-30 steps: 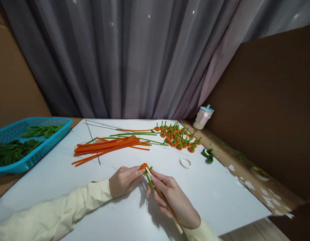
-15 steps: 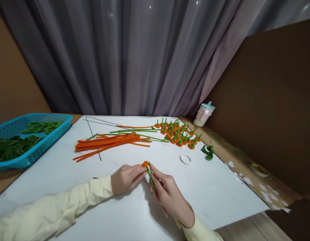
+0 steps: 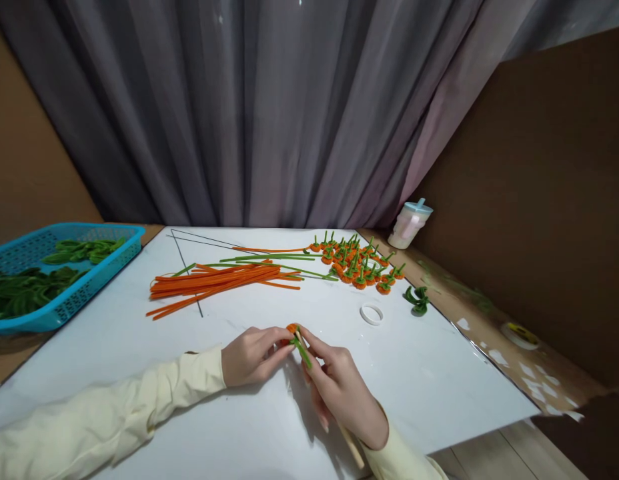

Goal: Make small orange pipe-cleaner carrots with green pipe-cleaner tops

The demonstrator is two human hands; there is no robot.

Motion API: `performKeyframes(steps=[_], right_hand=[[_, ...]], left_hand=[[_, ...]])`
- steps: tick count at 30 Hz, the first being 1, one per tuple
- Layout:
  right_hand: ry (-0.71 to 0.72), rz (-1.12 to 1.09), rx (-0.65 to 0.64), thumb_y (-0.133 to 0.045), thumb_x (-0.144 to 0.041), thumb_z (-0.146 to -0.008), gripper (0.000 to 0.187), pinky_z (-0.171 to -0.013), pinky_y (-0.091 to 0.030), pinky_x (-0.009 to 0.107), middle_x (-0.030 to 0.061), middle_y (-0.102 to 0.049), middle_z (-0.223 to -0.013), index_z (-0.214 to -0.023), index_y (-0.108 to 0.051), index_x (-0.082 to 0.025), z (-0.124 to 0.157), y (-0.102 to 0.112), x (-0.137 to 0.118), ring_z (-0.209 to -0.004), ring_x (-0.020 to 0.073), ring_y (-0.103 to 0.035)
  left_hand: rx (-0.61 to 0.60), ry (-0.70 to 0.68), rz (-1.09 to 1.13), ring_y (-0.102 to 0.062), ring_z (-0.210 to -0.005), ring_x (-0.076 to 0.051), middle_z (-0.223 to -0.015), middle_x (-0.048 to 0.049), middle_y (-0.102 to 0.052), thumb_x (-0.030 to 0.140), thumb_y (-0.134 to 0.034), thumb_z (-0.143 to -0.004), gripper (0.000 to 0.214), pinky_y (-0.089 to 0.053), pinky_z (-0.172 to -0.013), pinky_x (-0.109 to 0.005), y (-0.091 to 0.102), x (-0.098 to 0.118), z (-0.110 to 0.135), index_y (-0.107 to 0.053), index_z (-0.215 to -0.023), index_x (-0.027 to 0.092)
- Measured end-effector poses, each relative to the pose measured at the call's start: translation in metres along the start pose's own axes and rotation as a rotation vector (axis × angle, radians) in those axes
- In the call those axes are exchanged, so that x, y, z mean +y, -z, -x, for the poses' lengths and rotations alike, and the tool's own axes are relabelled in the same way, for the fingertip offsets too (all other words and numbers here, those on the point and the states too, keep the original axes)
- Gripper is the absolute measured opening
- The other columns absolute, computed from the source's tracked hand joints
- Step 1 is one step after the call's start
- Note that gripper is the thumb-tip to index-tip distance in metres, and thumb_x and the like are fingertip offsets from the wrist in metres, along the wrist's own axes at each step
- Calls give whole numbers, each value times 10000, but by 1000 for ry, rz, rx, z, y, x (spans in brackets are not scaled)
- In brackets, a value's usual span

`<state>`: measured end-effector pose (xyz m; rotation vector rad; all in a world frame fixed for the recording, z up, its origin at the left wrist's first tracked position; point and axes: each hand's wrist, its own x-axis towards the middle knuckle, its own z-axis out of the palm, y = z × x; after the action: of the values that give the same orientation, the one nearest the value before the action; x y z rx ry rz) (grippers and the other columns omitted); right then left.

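Observation:
My left hand [image 3: 252, 355] pinches a small orange pipe-cleaner coil [image 3: 291, 328] at its fingertips. My right hand [image 3: 342, 393] is closed round a thin wooden stick [image 3: 350, 445] and a short green stem [image 3: 302, 352] that meet the coil. Both hands hover just over the white table top [image 3: 429, 380] near its front edge. Behind them lies a bundle of long orange pipe cleaners [image 3: 217, 282], with a few green ones [image 3: 269, 259] beside it. A cluster of several finished orange coils with green stems [image 3: 357, 265] sits at the back right.
A blue plastic basket [image 3: 69, 303] with green pipe-cleaner leaves stands at the left. A white tape ring [image 3: 371, 314] and a green loop piece [image 3: 416, 299] lie right of centre. A lidded plastic cup [image 3: 409, 223] stands by the brown cardboard wall [image 3: 539, 200]. Grey curtain behind.
The hands have stayed together on the coil; the right hand has turned slightly, so the stick's lower end shows below the wrist again. The view has tilted a little.

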<state>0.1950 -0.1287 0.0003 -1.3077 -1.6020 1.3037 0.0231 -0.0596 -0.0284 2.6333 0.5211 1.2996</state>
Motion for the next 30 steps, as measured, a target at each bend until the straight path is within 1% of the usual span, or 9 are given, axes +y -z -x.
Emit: performKeyframes(steps=[3, 6, 8, 13, 17, 20, 22, 26, 30], right_hand=[[66, 121, -6, -324, -280, -922, 419, -303, -311, 136, -72, -427, -512, -1325, -397, -190, 0, 2, 0, -299, 63, -477], [106, 242, -9, -308, -223, -911, 426, -349, -347, 153, -76, -392, -459, -1317, -411, -146, 0, 3, 0, -330, 83, -493], [134, 296, 1, -310, -197, -901, 434, -391, -378, 169, -68, -405, -468, -1316, -411, -120, -1, 4, -1, -360, 91, -502], [280, 403, 30, -296, -153, -892, 457, -522, -447, 214, -6, -527, -611, -1342, -372, -133, -1, 4, 2, -517, 121, -556], [384, 532, 59, -275, -101, -875, 507, -584, -475, 264, 57, -578, -774, -1377, -306, -163, 2, 3, 9, -612, 152, -567], [373, 691, 35, -264, -70, -863, 552, -596, -490, 312, 84, -575, -811, -1408, -231, -157, 3, 4, 12, -632, 181, -566], [352, 782, 3, -274, -47, -849, 589, -607, -500, 333, 94, -573, -834, -1421, -186, -156, 3, 5, 12, -657, 197, -573], [290, 915, -70, -297, 17, -787, 697, -615, -511, 340, 109, -567, -905, -1435, -101, -146, 3, 6, 9, -658, 197, -577], [219, 1023, -122, -315, 52, -714, 780, -620, -514, 337, 116, -561, -963, -1435, -85, -135, 4, 6, 4, -670, 199, -590]], left_hand=[[-26, 71, 72, -572, -483, -77, -751, -25, -675, 171, -490, -861, 108, -475, -508, -172, 0, 0, 0, -515, -966, 165], [-104, 190, 204, -578, -505, -83, -705, -21, -651, 170, -500, -846, 101, -479, -502, -166, 1, 0, -2, -529, -942, 154], [-152, 269, 319, -596, -519, -89, -689, -20, -636, 170, -500, -841, 98, -485, -503, -165, 3, 1, -3, -530, -932, 145], [-201, 417, 564, -632, -536, -105, -712, -34, -642, 183, -496, -843, 71, -506, -536, -189, 4, 0, -6, -507, -898, 140], [-225, 542, 664, -591, -457, -100, -584, -3, -616, 206, -508, -840, 85, -464, -454, -177, 3, -1, -6, -506, -891, 138], [-239, 645, 772, -530, -369, -93, -472, 42, -556, 245, -522, -839, 118, -418, -378, -168, 1, -3, -6, -497, -897, 145], [-237, 676, 821, -526, -357, -94, -469, 51, -544, 265, -534, -833, 135, -415, -364, -170, 0, -4, -5, -490, -890, 150], [-238, 668, 823, -538, -370, -91, -490, 53, -541, 263, -542, -829, 140, -423, -376, -166, 0, -3, -5, -483, -891, 152], [-246, 656, 818, -532, -370, -85, -485, 58, -531, 245, -533, -833, 134, -422, -384, -161, 1, -3, -5, -467, -904, 153]])
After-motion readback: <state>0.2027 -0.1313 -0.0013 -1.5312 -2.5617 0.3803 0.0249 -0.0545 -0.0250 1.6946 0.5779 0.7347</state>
